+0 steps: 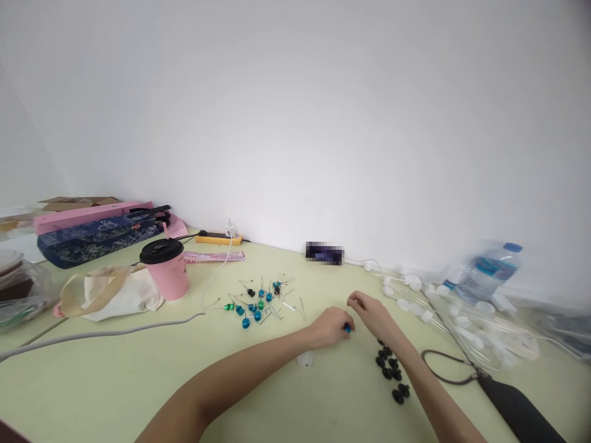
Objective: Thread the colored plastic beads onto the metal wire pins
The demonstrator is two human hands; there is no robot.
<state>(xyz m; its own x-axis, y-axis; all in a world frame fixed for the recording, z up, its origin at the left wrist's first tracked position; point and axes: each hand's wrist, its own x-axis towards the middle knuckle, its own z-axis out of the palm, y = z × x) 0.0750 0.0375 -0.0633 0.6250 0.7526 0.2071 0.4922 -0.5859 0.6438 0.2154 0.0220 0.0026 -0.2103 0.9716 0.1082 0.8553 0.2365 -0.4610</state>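
My left hand (330, 327) is closed on a small shiny blue piece (347, 328), which peeks out below the fingers. Just to its right, my right hand (372, 312) is raised over the table with thumb and fingertips pinched together. Whatever lies between those fingertips is too small or hidden to name. Under my right forearm lie several black knob-like parts (388, 368) in a loose row. A small whitish round piece (305, 360) rests below my left wrist. Left of my hands is a spread of blue and green pieces (257, 315) with thin bent wires.
A pink cup (170, 277) with a black lid stands at the left, beside a cloth bag (106, 292). A yellow power strip (217, 238) lies by the wall. At right are a water bottle (492, 271), white pump-like parts (425, 314) and a black strapped pouch (512, 406).
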